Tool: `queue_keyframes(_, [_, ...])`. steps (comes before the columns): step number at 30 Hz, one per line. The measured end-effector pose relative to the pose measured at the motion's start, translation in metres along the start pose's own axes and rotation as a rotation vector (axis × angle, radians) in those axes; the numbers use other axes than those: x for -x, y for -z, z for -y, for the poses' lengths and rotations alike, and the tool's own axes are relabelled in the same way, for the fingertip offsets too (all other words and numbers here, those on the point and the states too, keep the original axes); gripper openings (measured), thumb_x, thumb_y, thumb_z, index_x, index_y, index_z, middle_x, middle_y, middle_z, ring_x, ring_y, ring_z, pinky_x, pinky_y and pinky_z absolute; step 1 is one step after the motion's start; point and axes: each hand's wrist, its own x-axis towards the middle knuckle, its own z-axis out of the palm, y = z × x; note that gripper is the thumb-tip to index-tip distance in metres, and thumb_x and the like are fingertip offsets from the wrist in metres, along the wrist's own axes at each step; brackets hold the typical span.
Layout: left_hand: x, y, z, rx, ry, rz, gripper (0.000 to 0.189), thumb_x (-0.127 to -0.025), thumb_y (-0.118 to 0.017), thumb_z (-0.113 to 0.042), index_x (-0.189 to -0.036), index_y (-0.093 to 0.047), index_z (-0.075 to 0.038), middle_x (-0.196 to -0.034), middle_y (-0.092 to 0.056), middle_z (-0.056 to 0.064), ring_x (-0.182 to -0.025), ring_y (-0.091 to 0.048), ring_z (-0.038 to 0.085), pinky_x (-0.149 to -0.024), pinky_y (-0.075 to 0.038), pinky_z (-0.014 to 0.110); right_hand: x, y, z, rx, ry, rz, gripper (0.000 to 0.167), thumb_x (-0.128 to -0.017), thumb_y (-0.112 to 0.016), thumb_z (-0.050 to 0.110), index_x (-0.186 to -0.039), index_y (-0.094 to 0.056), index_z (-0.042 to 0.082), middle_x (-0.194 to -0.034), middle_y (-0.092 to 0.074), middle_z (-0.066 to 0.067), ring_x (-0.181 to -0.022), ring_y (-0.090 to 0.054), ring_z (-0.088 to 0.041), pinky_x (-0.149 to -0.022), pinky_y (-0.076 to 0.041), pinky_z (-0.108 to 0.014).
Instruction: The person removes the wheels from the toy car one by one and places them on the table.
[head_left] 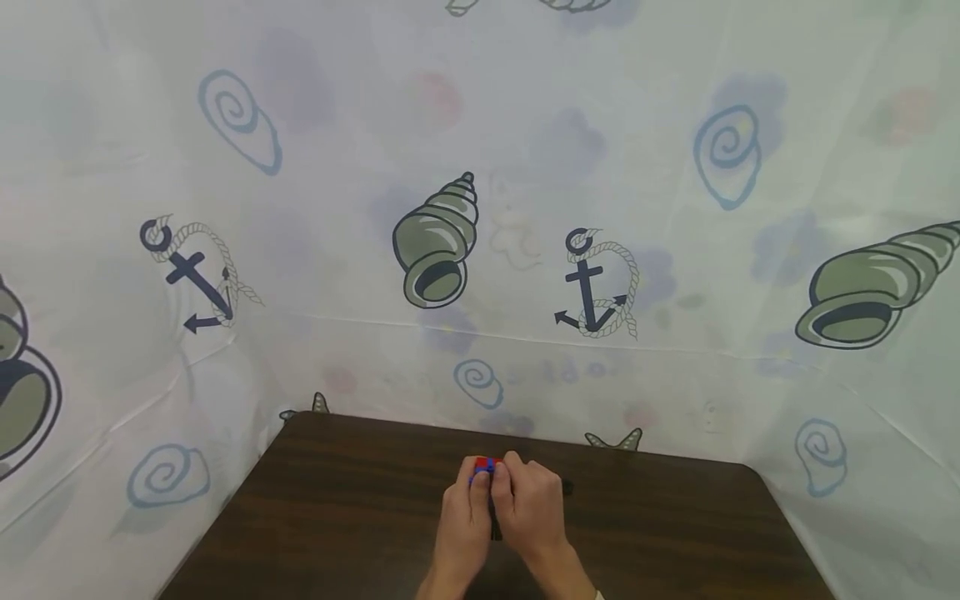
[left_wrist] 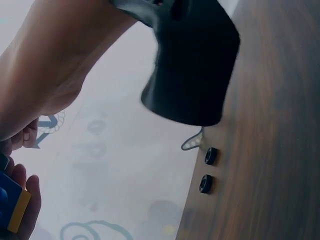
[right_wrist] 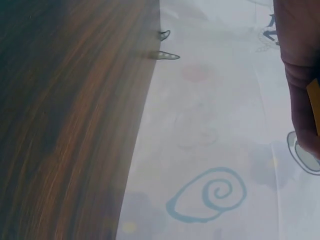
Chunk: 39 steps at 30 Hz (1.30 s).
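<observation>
A small build of toy bricks in red and blue is held between both hands, low in the middle of the head view. My left hand grips it from the left, thumb on the near side. On the right my right hand pinches it, thumb next to the other thumb. In the left wrist view the blue brick has a yellow-orange brick along its edge, fingers behind it. An orange edge of the build shows in the right wrist view. Fingers hide most of the build.
Two small black toy wheels stand on the dark wooden table. A black piece lies just right of the right hand. A white cloth printed with shells and anchors hangs around the back and sides.
</observation>
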Motion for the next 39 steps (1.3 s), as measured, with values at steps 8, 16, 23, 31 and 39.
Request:
queue_keyframes(8, [0.001, -0.003, -0.004, -0.031, 0.09, 0.047, 0.021, -0.114, -0.043, -0.003, -0.109, -0.06, -0.015, -0.078, -0.064, -0.01, -0.062, -0.057, 0.0, -0.052, -0.052, 0.024, 0.0, -0.001, -0.014, -0.003, 0.16, -0.107, 0.047, -0.114, -0.037, 0.021, -0.068, -0.043, 0.013, -0.054, -0.035, 0.01, -0.047, -0.025, -0.002, -0.045, -0.021, -0.013])
queue_keyframes(16, [-0.002, 0.001, -0.005, 0.014, 0.169, 0.136, 0.028, -0.117, -0.036, -0.007, -0.101, -0.058, -0.017, -0.075, -0.057, -0.011, -0.06, -0.054, 0.003, -0.052, -0.049, 0.024, 0.006, 0.001, -0.016, -0.067, 0.133, -0.14, 0.045, -0.114, -0.039, 0.018, -0.073, -0.054, 0.008, -0.056, -0.045, 0.005, -0.047, -0.035, -0.005, -0.044, -0.03, -0.014])
queue_keyframes(23, [-0.003, 0.005, -0.007, 0.088, 0.205, 0.192, 0.03, -0.118, -0.033, -0.009, -0.098, -0.055, -0.017, -0.072, -0.052, -0.01, -0.059, -0.05, -0.001, -0.05, -0.047, 0.024, 0.001, 0.006, -0.009, -0.093, 0.101, -0.134, 0.04, -0.113, -0.04, 0.015, -0.074, -0.051, 0.011, -0.057, -0.041, 0.007, -0.049, -0.033, -0.002, -0.045, -0.026, -0.011])
queue_keyframes(31, [-0.003, 0.009, -0.008, 0.194, 0.292, 0.217, 0.026, -0.12, -0.028, -0.022, -0.114, -0.052, -0.012, -0.084, -0.061, 0.001, -0.065, -0.058, 0.007, -0.054, -0.054, 0.029, 0.005, 0.007, -0.001, -0.111, -0.067, -0.046, 0.021, -0.108, -0.05, 0.013, -0.088, -0.059, 0.013, -0.064, -0.049, 0.008, -0.055, -0.04, 0.003, -0.05, -0.035, -0.012])
queue_keyframes(39, [-0.01, 0.019, -0.008, 0.338, 0.478, 0.197, 0.038, -0.104, -0.045, -0.009, -0.141, -0.036, -0.006, -0.115, -0.058, 0.012, -0.107, -0.06, 0.03, -0.09, -0.053, 0.034, 0.017, 0.007, -0.009, -0.311, -0.301, 0.043, 0.025, -0.104, -0.06, -0.004, -0.123, -0.067, 0.012, -0.073, -0.054, 0.007, -0.057, -0.043, 0.003, -0.052, -0.041, -0.015])
